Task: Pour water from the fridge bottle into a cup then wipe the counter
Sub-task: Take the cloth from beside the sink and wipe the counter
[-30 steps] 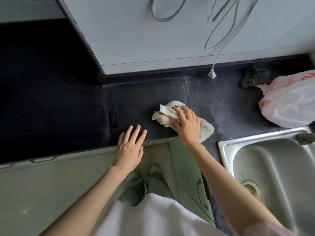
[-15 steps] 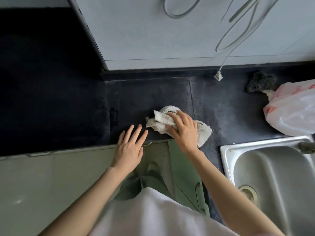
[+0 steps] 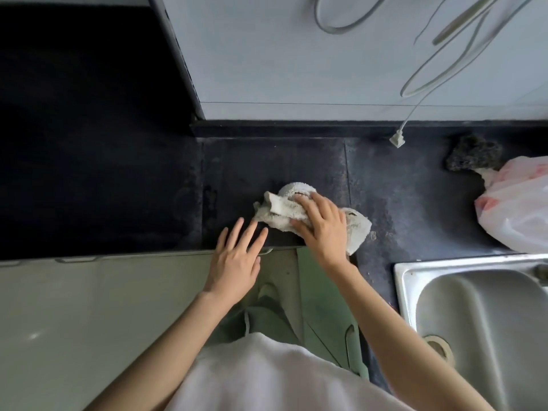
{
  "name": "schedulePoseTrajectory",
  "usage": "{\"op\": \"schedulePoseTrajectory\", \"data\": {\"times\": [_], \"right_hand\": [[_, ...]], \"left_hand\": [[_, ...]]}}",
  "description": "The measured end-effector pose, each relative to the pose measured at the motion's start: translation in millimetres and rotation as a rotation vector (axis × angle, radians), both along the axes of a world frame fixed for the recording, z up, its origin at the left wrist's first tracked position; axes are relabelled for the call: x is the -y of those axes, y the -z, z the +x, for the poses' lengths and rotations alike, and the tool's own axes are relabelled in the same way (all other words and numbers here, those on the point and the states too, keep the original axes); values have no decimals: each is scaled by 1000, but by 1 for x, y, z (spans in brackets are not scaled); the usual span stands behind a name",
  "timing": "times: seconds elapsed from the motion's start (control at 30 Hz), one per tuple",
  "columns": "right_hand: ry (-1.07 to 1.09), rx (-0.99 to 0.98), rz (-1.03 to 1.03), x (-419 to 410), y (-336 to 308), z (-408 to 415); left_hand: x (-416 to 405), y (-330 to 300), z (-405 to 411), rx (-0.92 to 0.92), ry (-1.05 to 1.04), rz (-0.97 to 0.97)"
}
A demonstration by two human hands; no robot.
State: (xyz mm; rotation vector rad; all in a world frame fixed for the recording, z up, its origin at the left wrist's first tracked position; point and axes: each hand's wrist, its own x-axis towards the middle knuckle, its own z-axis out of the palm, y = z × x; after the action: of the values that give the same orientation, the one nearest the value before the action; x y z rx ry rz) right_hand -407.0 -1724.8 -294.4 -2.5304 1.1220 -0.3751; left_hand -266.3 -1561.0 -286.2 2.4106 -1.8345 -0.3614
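Note:
A crumpled white cloth (image 3: 284,212) lies on the dark counter (image 3: 409,203) near its front edge. My right hand (image 3: 321,225) presses down on the cloth, fingers spread over it and curled into the fabric. My left hand (image 3: 237,259) rests flat on the counter's front edge just left of the cloth, fingers apart, holding nothing. No bottle or cup is in view.
A steel sink (image 3: 480,321) sits at the right front. A pink-and-white plastic bag (image 3: 516,209) and a dark scrubber (image 3: 471,154) lie at the back right. A white cord with a plug (image 3: 396,140) hangs down the wall. Pale green cabinet doors (image 3: 89,307) run below.
My right hand has slid the cloth a little to the left and nearer the counter's front edge. My left hand stays on the edge.

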Motion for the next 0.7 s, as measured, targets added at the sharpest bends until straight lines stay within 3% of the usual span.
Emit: {"op": "schedulePoseTrajectory", "data": {"times": [0.27, 0.53, 0.7], "right_hand": [[2, -30, 43, 90, -2, 84], [103, -4, 65, -18, 0, 4], [110, 0, 95, 30, -6, 34]], "left_hand": [[1, 1, -1, 14, 3, 20], [-26, -12, 22, 35, -91, 16], [-48, -20, 71, 105, -166, 38]]}}
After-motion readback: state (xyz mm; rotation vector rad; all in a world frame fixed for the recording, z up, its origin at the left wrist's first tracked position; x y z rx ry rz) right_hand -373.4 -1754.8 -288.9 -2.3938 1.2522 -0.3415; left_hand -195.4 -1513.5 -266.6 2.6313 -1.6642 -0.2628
